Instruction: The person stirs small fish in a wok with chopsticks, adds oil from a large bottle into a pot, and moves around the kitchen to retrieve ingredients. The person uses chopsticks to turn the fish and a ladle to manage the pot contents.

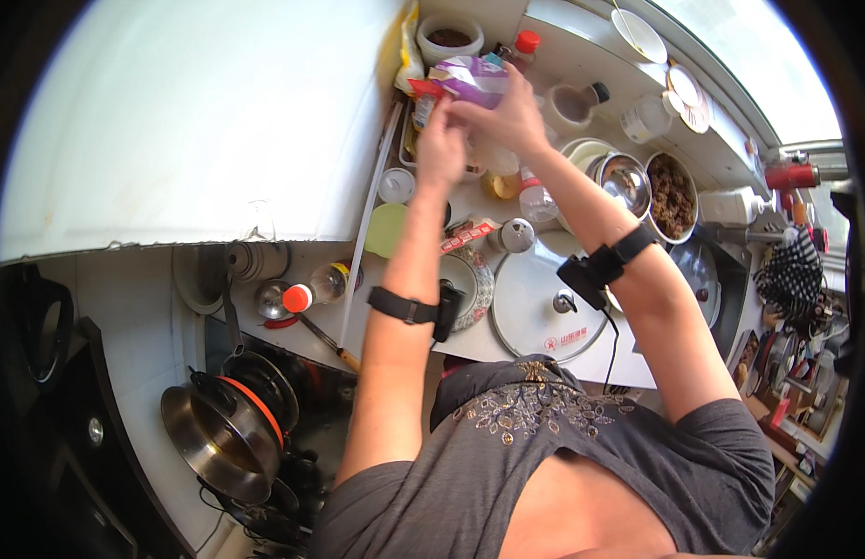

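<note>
Both my hands are at the far back of the counter, stretched out before me. My right hand (515,115) grips a purple and white plastic packet (471,78) by its right side. My left hand (443,143) is blurred, with its fingertips at the packet's lower left, by a red wrapper (425,88). Whether those fingers grip anything is hard to make out. Behind the packet stands a white tub of dark contents (449,36). Beneath my hands, a tray (406,140) with packets is partly hidden.
A large glass lid (548,307) and a floral plate (483,290) lie near the counter's front. To the right are a steel bowl (623,183) and a bowl of brown food (671,195). A red-capped bottle (320,285) lies left; a white cabinet (188,126) fills the upper left.
</note>
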Motion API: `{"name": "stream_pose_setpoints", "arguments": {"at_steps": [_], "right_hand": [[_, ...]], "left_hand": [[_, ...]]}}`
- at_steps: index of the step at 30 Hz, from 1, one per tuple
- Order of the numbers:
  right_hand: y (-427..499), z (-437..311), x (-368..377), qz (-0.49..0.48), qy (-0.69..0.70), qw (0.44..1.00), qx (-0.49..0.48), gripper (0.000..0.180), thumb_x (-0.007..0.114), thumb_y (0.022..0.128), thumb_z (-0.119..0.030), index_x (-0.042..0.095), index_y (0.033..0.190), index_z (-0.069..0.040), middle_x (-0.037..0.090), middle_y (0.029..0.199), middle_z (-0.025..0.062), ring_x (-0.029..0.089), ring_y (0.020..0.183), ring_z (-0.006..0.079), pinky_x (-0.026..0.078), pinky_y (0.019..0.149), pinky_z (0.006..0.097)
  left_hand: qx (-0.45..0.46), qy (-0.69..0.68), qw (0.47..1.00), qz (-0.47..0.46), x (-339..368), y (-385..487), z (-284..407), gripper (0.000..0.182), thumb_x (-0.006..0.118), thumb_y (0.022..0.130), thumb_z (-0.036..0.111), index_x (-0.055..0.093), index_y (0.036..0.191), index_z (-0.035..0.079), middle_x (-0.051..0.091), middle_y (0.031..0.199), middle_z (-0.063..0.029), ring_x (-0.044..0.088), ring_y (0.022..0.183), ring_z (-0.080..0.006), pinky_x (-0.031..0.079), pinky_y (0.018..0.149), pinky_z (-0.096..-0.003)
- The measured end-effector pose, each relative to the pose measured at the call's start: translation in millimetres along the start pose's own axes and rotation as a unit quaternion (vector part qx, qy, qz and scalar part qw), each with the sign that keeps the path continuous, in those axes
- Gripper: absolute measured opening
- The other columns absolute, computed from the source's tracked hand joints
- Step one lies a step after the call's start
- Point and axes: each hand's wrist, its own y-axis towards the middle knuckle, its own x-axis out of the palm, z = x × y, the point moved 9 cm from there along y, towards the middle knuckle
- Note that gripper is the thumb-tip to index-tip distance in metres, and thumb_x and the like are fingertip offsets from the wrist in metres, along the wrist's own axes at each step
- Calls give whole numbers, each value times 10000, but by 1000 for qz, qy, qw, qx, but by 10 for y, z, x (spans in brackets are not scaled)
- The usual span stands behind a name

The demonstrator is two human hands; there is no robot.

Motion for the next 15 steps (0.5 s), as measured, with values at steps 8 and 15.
{"name": "stream_pose_setpoints", "arguments": {"at_steps": [8,15], "right_hand": [[-152,-36,143,9,-55,997,56,1142,867,627,-384,179,1508,-147,217,1526,273,510,1193,433,475,945,494],[-102,87,170,-6,-33,997,76,1107,858,639,-351,194,1501,-144,207,1529,267,517,1176,449,472,943,502]], "left_hand": [[-100,187,970,-120,-525,258,316,241,594,907,137,651,1105,13,699,1058,-97,674,937,-236,532,821,-370],[-76,673,732,-74,-506,175,319,214,711,799,202,694,896,13,701,879,-195,679,868,-375,548,767,-462]]}}
